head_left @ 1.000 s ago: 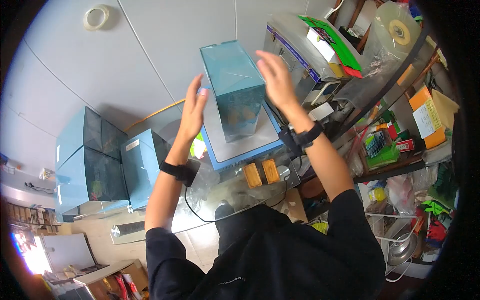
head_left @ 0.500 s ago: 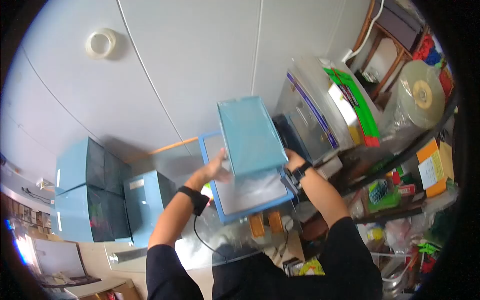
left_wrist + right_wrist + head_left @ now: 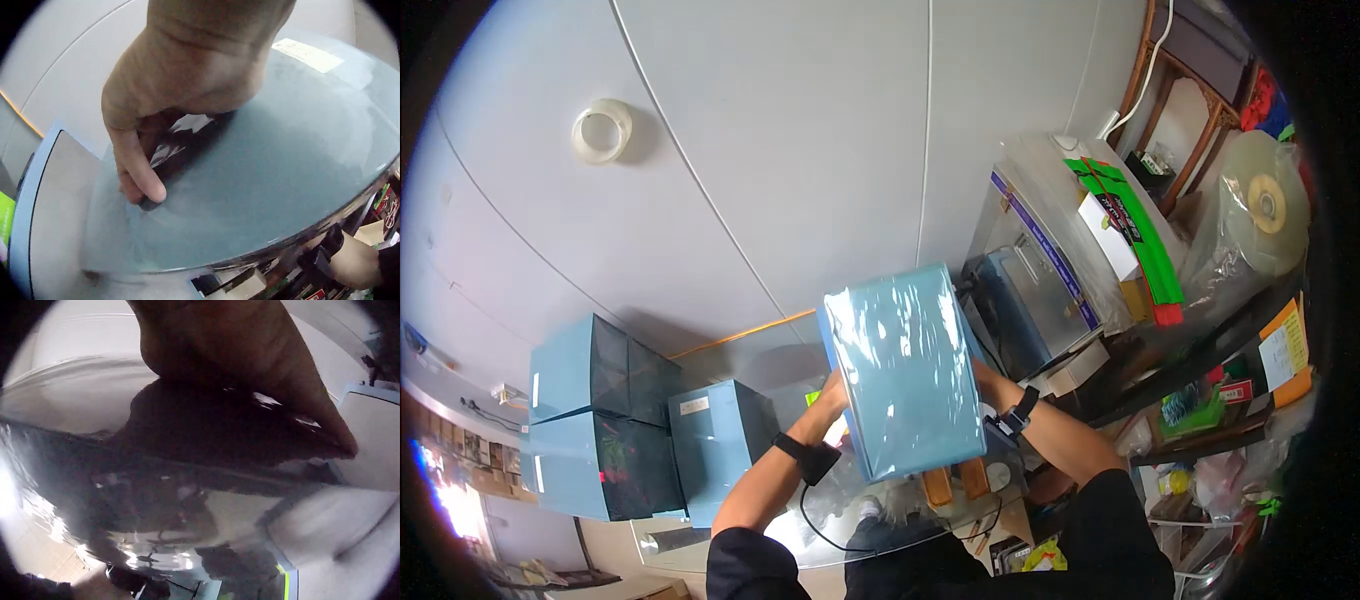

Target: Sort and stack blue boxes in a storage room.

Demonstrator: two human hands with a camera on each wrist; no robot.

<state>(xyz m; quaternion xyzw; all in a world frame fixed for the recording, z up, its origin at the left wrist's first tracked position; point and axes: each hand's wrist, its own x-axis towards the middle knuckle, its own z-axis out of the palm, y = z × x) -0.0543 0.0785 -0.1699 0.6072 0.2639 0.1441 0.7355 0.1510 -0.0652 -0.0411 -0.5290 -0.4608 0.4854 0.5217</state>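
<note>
A light blue box (image 3: 908, 375) with a glossy clear face fills the middle of the head view, tilted toward me. My left hand (image 3: 836, 392) grips its left side. In the left wrist view the left hand (image 3: 187, 81) lies against the blue side panel, fingers bent and mirrored in the shiny surface. At the opposite side my right hand (image 3: 990, 382) holds the box, partly hidden behind its edge. The right wrist view has the right hand (image 3: 244, 350) against a dark, reflective side. Under the box is a blue-rimmed board (image 3: 39, 206), mostly covered in the head view.
Several similar blue boxes (image 3: 600, 450) stand at the left. Two small wooden blocks (image 3: 955, 482) lie near the table's front edge. To the right are a clear storage case (image 3: 1040, 260), a film roll (image 3: 1262, 205) and cluttered shelves. A tape roll (image 3: 602, 130) is on the wall.
One second ago both hands stood apart beside the box on the board. They have since taken hold of its sides, lifted it toward me and tilted its glossy face to the camera.
</note>
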